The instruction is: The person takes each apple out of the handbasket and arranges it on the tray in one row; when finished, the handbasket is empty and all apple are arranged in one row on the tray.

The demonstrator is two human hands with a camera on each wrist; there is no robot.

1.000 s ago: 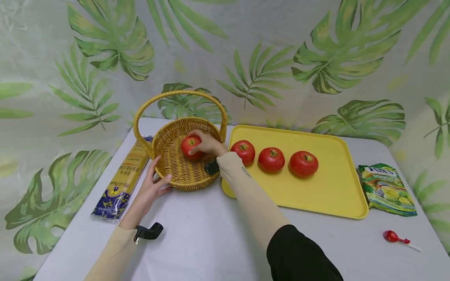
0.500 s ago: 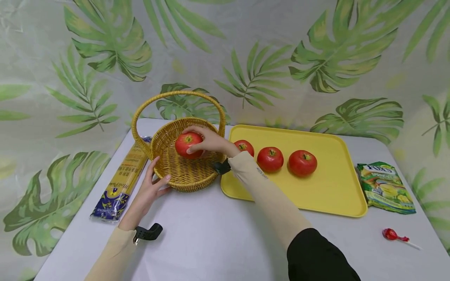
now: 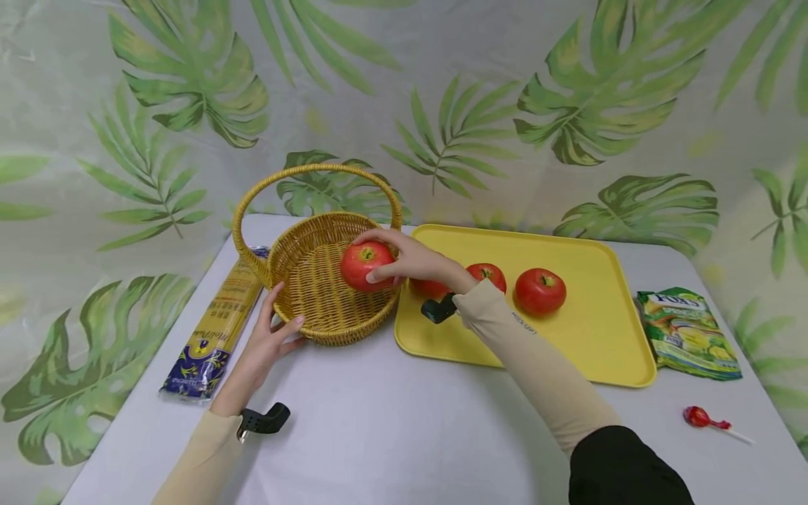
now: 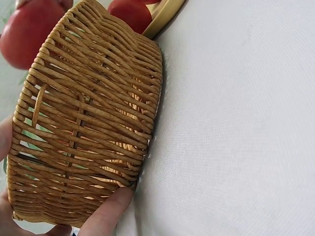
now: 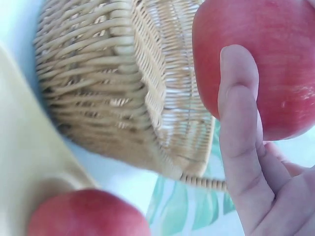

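My right hand [image 3: 419,259] grips a red apple [image 3: 365,266], thumb on its near side and fingers around the far side. The apple is raised over the right rim of a wicker basket [image 3: 309,301] with a tall arched handle. In the right wrist view the held apple [image 5: 266,64] is apart from the basket's rim. My left hand [image 3: 265,344] holds the basket's near-left wall; in the left wrist view a finger [image 4: 108,211] presses low on the weave. Three more apples lie on a yellow tray [image 3: 593,344], one of them [image 3: 540,291] in full view, the others partly behind my right hand and arm.
A pack of spaghetti [image 3: 211,330] lies left of the basket. Right of the tray are a green Fox's candy bag [image 3: 689,333] and a red lollipop [image 3: 697,416]. A leaf-print cloth [image 3: 454,140] hangs behind the white table [image 3: 379,428].
My right hand has lifted the apple from inside the basket and carried it right to the basket's rim. My left hand stays at the basket.
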